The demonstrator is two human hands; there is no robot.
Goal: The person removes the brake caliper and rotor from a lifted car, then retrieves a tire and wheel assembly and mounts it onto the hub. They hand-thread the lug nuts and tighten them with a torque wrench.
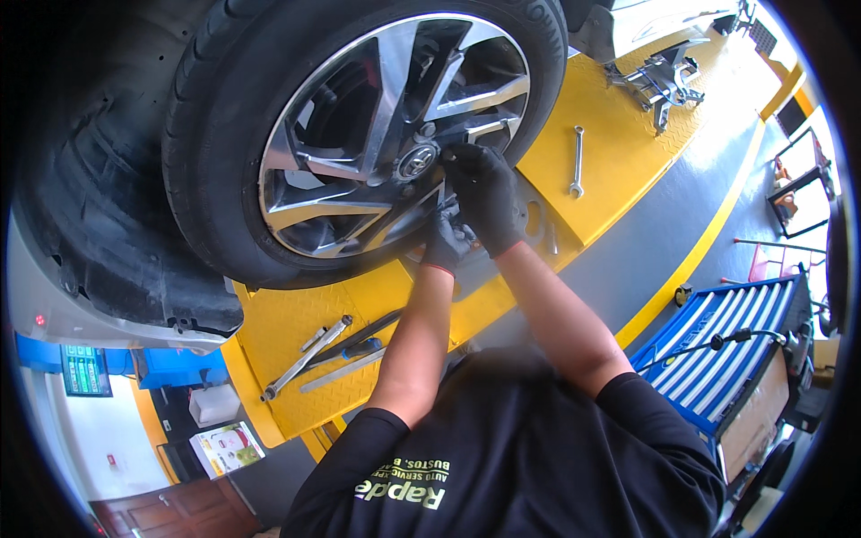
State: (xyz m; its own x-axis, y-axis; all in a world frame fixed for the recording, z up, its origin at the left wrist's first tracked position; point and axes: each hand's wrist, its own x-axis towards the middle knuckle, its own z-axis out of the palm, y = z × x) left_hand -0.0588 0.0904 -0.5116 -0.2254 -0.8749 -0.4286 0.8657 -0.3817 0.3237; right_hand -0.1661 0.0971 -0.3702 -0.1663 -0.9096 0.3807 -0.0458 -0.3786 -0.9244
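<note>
A car wheel with a silver and black alloy rim [395,72] and a black tire [211,170] is in front of me. My right hand [487,199], in a black glove, reaches to the rim's middle. Its bent fingertips are beside the round centre cap [418,162], around the lug nut recesses; what they pinch is hidden. Lower and to the left, my left hand [447,240], also gloved, is at the lower right spokes with its fingers curled together. Whatever lies inside those fingers is too small to make out.
A yellow lift platform [556,125] runs beneath the wheel. On it lie a combination wrench [577,161], a long ratchet-like bar [309,356] beside other tools, and a metal clamp device [662,81]. A blue tool cabinet [717,345] stands at right. The dark wheel-well liner [117,197] is at left.
</note>
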